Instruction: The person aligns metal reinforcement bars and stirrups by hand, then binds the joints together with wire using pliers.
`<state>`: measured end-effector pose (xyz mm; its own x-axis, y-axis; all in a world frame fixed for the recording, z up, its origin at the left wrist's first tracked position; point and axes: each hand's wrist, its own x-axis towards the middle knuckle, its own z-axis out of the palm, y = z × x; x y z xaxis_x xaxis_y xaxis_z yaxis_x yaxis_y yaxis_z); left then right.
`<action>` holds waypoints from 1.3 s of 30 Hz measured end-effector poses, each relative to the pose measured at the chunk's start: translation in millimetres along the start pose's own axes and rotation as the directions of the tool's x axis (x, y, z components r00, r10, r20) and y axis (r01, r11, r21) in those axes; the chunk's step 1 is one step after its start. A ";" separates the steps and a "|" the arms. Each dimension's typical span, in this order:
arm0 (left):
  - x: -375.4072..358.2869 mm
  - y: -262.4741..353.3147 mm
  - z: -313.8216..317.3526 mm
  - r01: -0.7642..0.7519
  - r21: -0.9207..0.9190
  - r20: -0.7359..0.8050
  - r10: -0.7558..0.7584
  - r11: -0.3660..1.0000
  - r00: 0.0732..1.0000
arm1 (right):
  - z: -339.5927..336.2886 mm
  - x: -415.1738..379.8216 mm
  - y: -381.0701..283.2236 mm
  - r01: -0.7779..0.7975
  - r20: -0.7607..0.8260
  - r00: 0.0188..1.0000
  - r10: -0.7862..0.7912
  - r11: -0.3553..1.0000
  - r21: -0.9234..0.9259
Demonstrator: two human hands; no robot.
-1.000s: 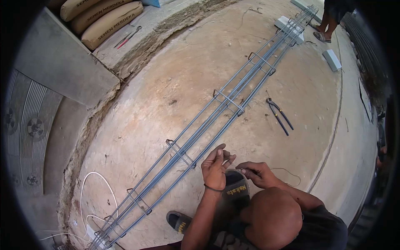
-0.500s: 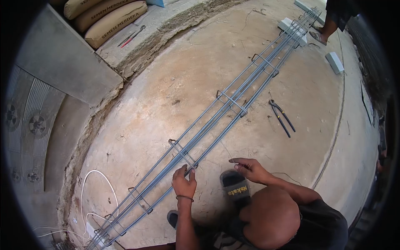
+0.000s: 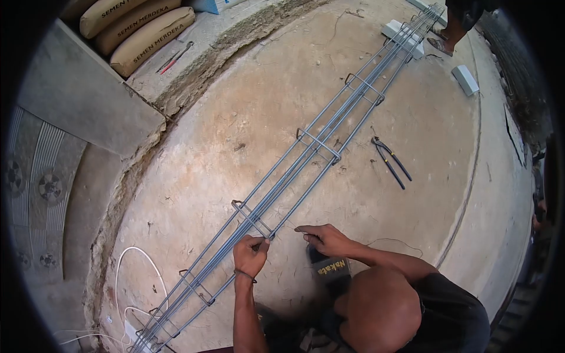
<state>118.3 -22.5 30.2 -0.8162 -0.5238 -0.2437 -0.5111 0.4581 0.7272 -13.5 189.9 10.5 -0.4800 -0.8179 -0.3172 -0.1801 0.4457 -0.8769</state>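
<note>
Rebar cage [image 3: 306,159] runs from 7 to 1 o'clock across the concrete floor [image 3: 247,94]. My left hand [image 3: 250,256] is closed around the stirrup [image 3: 253,217] nearest me, fingers curled tight at its corner. My right hand [image 3: 326,240] pinches thin tie wire [image 3: 394,241], just beside the cage. Several stirrups already sit spaced along the bars; this joint looks untied as yet. Pincers [image 3: 389,160] lie at 2 o'clock, untouched.

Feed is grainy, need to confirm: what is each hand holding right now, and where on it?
Left hand grips the rebar cage at the stirrup corner on its near bar. Right hand pinches something thin, probably wire; too fine to confirm.
</note>
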 end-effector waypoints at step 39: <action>-33.8 -14.5 -2.3 -0.298 -0.067 0.036 0.300 0.952 0.953 | 67.2 45.2 -19.4 -0.235 0.107 0.956 0.273 0.493 0.838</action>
<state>153.9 -13.1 29.4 -0.9413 -0.3356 -0.0371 -0.2258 0.5441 0.8081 26.0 119.8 -11.1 -0.4159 -0.6993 -0.5814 0.7430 0.1074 -0.6606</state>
